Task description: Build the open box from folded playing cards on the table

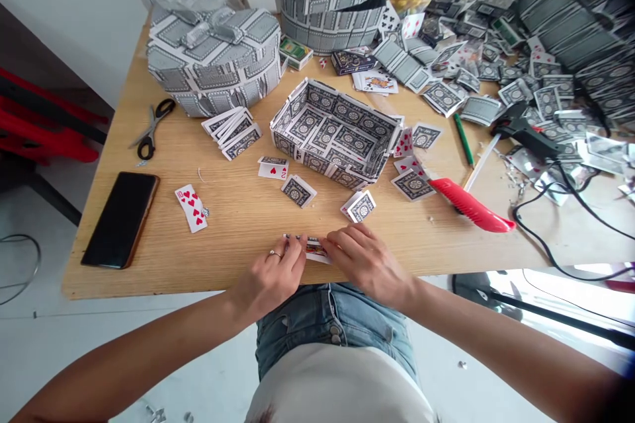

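Both hands are busy with one card [316,249] right at the near edge of the table. The left hand [274,272] has its fingers bunched tight on one end and the right hand [371,266] has the other end, so no gap to speak of, just a two-handed pinch. Looks like a lengthwise fold: a strip of the patterned back shows along the top with the picture side below it. I'd call that fold partway, but the fingers hide too much to tell how sharp the crease is.

Just past the fingers there's a folded card [358,206] propped half open, another folded card [299,191] further left, and a two of hearts [272,168] that's creased too. So a few look folded already. The fanned stack [232,133] seems mostly flat, so I'd guess those are unfolded.

Behind them sits the open box [310,160], made of cards, floor covered and walls up on all sides. Shape looks pretty much done to me; no lid on it, though. For comparison, the lidded basket [213,69] at the back left looks finished. Glue gun [528,132] is off to the right, nobody touching it.
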The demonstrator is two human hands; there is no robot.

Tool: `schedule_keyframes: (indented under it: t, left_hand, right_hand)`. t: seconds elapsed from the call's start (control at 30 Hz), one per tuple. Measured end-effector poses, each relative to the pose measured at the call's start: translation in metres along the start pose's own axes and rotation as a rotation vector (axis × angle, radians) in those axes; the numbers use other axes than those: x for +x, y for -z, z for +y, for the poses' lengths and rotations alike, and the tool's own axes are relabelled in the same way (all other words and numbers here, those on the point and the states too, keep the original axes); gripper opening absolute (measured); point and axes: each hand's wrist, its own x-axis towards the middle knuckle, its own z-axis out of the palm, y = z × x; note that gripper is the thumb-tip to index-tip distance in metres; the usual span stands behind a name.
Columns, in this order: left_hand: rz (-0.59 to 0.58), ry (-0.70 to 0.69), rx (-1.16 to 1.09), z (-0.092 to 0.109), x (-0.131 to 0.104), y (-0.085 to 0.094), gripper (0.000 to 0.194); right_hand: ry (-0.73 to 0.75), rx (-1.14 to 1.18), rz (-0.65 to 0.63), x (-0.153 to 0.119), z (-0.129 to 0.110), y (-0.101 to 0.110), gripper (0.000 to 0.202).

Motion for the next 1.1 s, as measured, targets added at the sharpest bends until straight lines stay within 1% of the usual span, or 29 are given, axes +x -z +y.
schedule_keyframes:
  t: [0.13, 0.37, 0.47, 0.57, 0.67, 0.77, 0.83, 0.97, 1.1]
  left_hand:
    - [-0.008, 0.005, -0.034, -0.003, 0.000, 0.003, 0.033]
    - [-0.016, -0.010, -0.079, -0.004, -0.006, 0.001, 0.031]
    - [-0.004, -0.010, -0.084, -0.003, -0.007, -0.002, 0.029]
    - [0.024, -0.002, -0.107, -0.002, -0.006, -0.006, 0.027]
    - [0.061, -0.017, -0.144, -0.001, -0.003, -0.009, 0.024]
    - [0.065, -0.037, -0.129, -0.001, -0.003, -0.009, 0.024]
    - [0.052, -0.041, -0.108, -0.002, -0.004, -0.007, 0.024]
    - [-0.011, -0.019, -0.096, -0.002, -0.005, -0.001, 0.027]
    - [-0.068, 0.019, -0.166, -0.001, -0.004, 0.002, 0.029]
  right_hand:
    - [0.085, -0.008, 0.032, 0.001, 0.000, -0.002, 0.022]
    - [0.170, -0.021, -0.026, 0.004, 0.002, -0.001, 0.023]
    - [0.180, -0.033, -0.029, 0.005, 0.003, -0.002, 0.022]
    - [0.159, -0.037, -0.032, 0.005, 0.003, -0.003, 0.022]
    - [0.148, -0.030, -0.040, 0.004, 0.004, -0.002, 0.021]
    - [0.161, -0.040, -0.051, 0.002, 0.004, -0.001, 0.021]
    - [0.160, -0.031, -0.058, 0.001, 0.004, 0.000, 0.020]
    - [0.154, 0.006, -0.064, 0.001, 0.005, 0.001, 0.019]
    - [0.149, 0.025, -0.084, 0.000, 0.006, 0.002, 0.021]
